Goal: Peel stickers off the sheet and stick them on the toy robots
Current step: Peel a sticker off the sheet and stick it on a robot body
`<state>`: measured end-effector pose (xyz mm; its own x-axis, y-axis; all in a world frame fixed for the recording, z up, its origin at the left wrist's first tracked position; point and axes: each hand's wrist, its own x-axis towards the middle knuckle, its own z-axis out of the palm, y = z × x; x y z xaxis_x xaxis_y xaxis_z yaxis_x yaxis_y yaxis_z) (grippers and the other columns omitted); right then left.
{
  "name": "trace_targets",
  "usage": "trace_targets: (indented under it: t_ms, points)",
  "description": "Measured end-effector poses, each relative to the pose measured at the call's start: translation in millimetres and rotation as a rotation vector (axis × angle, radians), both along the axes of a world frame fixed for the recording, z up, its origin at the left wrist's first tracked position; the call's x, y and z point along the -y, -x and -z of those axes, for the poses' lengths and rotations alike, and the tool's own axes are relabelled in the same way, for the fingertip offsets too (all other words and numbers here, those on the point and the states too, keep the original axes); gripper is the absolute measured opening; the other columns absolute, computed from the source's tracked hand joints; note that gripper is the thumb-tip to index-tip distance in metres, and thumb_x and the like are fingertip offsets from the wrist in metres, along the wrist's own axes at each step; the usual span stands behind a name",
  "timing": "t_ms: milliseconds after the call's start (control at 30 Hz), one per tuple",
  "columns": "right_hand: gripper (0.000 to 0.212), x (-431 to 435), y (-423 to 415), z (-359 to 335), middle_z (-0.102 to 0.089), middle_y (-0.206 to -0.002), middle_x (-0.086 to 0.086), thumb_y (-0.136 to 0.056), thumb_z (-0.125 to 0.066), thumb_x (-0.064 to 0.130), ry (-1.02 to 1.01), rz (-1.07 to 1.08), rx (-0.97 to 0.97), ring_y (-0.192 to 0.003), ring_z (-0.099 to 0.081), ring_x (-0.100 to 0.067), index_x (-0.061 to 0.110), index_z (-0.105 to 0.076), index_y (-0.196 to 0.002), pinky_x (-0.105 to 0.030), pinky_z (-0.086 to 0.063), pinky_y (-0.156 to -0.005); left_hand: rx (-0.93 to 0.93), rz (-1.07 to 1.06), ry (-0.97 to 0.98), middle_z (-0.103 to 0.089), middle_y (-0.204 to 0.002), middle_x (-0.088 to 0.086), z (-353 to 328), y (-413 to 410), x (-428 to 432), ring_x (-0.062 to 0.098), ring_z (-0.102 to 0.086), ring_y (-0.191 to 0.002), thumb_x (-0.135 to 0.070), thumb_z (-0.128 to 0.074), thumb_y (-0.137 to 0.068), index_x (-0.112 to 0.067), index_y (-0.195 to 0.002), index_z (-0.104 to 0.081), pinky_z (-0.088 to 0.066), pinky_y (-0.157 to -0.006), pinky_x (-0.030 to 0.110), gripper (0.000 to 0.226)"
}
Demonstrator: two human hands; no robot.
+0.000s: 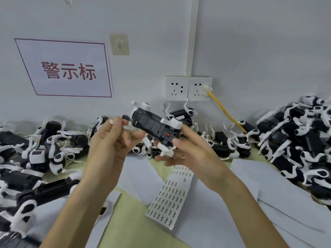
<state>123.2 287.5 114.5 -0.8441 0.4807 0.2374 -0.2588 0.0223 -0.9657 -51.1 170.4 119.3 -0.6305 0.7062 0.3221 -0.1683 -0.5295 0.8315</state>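
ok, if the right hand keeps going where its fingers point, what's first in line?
The black toy robot, which the right hand holds by its near end. Past that, probably the left hand gripping the other end, though depth is unclear.

Robots hem the table (132,208) on three sides: a left heap (35,149), a taller right heap (295,136) and a low back row (223,142) along the wall. Between them only the flat sticker sheet (170,197) and papers (268,185) lie, leaving room to pass. A yellow cable (225,111) slants down into the back row.
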Motion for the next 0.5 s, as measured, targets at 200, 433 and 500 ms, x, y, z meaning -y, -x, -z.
trace_targets:
  t_ms: [200, 433, 500]
  points:
    - [0.046, -2.6, -6.2, -6.7, -0.064, -0.126, -0.031, -0.101, -0.042, 0.031, 0.151, -0.060, -0.089, -0.099, -0.070, -0.042, 0.015, -0.057, -0.141, -0.041, -0.057, -0.078, -0.303, -0.071, 0.016, -0.066, -0.061, 0.008, -0.5, -5.6, 0.4, 0.030, -0.076, -0.092, -0.030, -0.048, -0.102, -0.012, -0.091, -0.056, -0.059, -0.084, 0.031, 0.023]
    - [0.050, -1.2, -10.4, -7.9, -0.064, -0.100, -0.021, -0.099, -0.043, 0.054, 0.234, -0.096, -0.044, -0.087, -0.072, -0.031, 0.021, -0.075, -0.116, -0.033, -0.057, -0.075, -0.577, -0.082, 0.022, -0.075, -0.078, 0.017, -1.6, -14.4, 1.2, 0.026, -0.077, -0.089, -0.027, -0.048, -0.102, -0.008, -0.091, -0.057, -0.056, -0.085, 0.024, 0.024]
    - [0.044, -3.3, -11.0, -7.1, -0.064, -0.103, -0.019, -0.100, -0.043, 0.042, 0.203, -0.065, -0.051, -0.086, -0.068, -0.030, 0.016, -0.068, -0.125, -0.033, -0.056, -0.075, -0.616, -0.091, 0.041, -0.077, -0.080, 0.012, -2.1, -14.4, 1.4, 0.020, -0.078, -0.088, -0.027, -0.048, -0.103, -0.011, -0.091, -0.058, -0.053, -0.084, 0.017, 0.023]
